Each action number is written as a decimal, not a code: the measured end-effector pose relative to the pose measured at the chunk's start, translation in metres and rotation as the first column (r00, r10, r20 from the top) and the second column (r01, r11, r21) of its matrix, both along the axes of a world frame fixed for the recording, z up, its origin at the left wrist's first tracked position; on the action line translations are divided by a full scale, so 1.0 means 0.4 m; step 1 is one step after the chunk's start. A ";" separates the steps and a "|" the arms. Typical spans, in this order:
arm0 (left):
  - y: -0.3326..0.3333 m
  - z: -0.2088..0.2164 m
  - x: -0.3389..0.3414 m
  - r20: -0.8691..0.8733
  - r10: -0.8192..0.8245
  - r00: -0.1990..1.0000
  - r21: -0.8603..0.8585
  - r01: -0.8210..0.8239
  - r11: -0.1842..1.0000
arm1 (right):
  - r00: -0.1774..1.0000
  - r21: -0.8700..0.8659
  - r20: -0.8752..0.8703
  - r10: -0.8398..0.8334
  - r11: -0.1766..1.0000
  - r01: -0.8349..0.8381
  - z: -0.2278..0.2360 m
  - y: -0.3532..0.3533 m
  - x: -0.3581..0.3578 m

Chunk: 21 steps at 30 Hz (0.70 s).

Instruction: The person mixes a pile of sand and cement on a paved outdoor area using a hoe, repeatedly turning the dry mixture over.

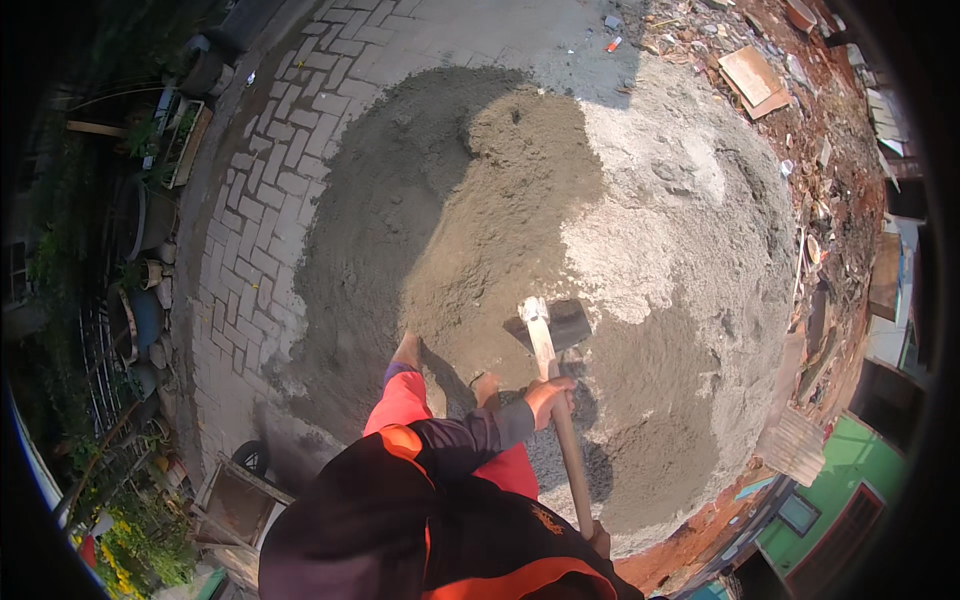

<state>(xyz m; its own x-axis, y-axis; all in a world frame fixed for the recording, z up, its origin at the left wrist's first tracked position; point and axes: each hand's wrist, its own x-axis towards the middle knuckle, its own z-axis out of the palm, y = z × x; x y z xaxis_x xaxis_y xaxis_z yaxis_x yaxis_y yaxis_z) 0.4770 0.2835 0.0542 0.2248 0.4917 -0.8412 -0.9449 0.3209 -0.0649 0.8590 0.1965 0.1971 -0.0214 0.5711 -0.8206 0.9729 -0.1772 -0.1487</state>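
Note:
A hoe (568, 440) with a long wooden handle slants from the lower right toward the middle. Its dark metal blade (568, 325) is over the damp grey sand-and-cement mix (480, 230), beside a paler dry patch (640, 240). My left hand (548, 400) is closed around the handle partway down from the blade. Near the handle's rear end, my right hand (600, 540) grips it, partly hidden by my dark jacket. Whether the blade touches the mix I cannot tell.
My bare feet (407, 352) stand in the mix, left of the blade. Block paving (255, 220) runs along the left. Rubble and a flat board (752, 80) lie on reddish earth at right. A wheelbarrow (240, 500) is at lower left, a green wall (840, 480) at lower right.

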 end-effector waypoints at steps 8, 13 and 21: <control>0.233 0.366 -1.083 -0.919 0.392 0.026 0.392 -0.027 0.920 | 0.630 0.320 -0.738 0.244 0.947 0.008 -0.330 0.342 -1.386; 0.252 -0.028 -1.181 -0.984 0.170 0.055 0.168 -0.037 0.985 | 0.449 0.343 -0.845 0.289 0.938 0.043 -0.523 0.518 -1.880; -0.181 -0.527 -0.670 -0.643 -0.574 0.507 -0.504 0.284 0.816 | 0.833 -0.295 -0.511 -0.212 0.953 0.062 -0.851 0.053 -1.371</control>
